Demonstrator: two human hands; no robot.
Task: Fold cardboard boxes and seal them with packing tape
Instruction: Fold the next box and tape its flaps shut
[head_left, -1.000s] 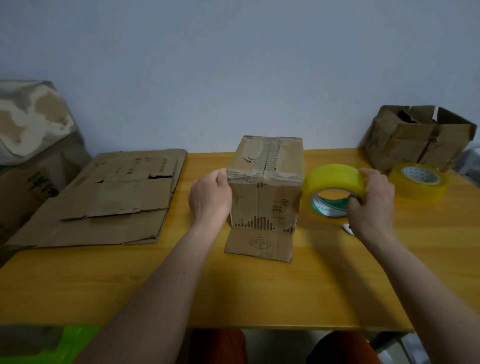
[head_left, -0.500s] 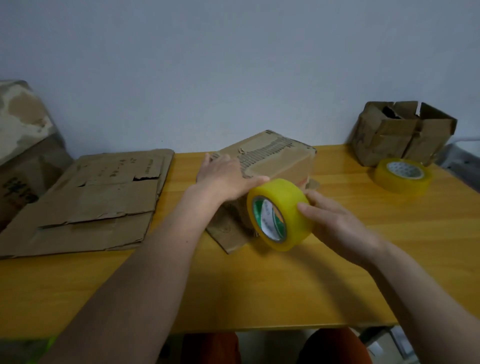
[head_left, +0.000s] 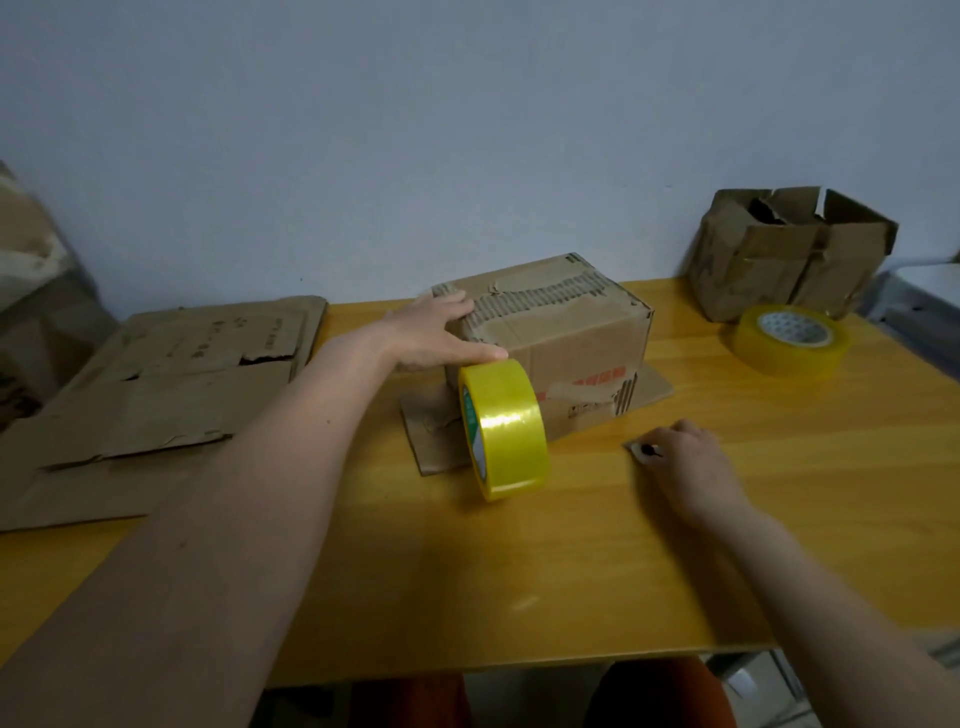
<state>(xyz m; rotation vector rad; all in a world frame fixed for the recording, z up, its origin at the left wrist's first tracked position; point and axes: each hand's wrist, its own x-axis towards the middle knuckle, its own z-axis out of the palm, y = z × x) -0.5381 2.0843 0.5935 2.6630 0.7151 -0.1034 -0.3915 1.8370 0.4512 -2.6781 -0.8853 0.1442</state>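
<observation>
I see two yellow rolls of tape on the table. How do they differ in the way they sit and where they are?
The near tape roll stands on its edge, its open core facing left; the far tape roll lies flat with its core facing up. The near one leans against the cardboard box that the left hand steadies; the far one sits by the open box at the back right, untouched. Both are glossy yellow packing tape.

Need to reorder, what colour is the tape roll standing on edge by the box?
Translucent yellow tape roll, seen in the head view.

Makeshift packing corner: wooden table, flattened cardboard, bare wall.
</observation>
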